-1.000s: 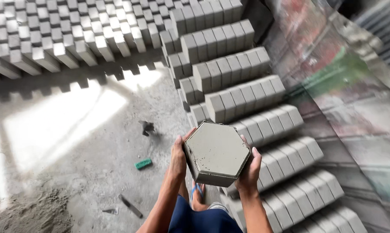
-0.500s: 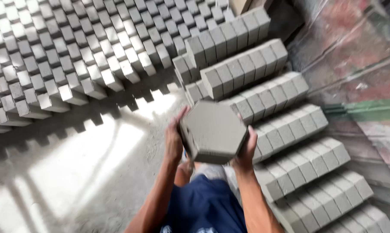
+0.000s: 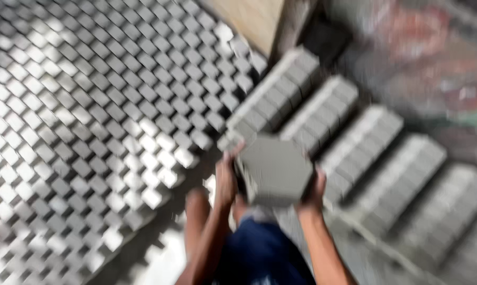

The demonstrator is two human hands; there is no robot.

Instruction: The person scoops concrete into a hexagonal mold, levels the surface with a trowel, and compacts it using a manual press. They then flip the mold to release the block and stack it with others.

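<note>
Hands grip a grey hexagonal block (image 3: pixel 274 170) from both sides: the left hand (image 3: pixel 225 182) is pressed on its left edge and the right hand (image 3: pixel 316 186) on its right edge, so the block hangs in the air at chest height, above the person's blue trousers (image 3: pixel 259 253). It is lifted and carried, not yet set down anywhere. The picture is blurred, so finger detail is lost.

Below and left of the block lies a strip of bare concrete floor (image 3: pixel 154 258), the only open walking room that shows. Just behind and right of the block run rows of stacked blocks (image 3: pixel 354 142), standing close together and stepping away toward the right edge; their near ends are almost at the block. Left of the block and farther off, a wide field of laid-out blocks (image 3: pixel 90 116) fills the floor up to the top edge. Beyond the block, at the top, a tan panel (image 3: pixel 249 21) stands.
</note>
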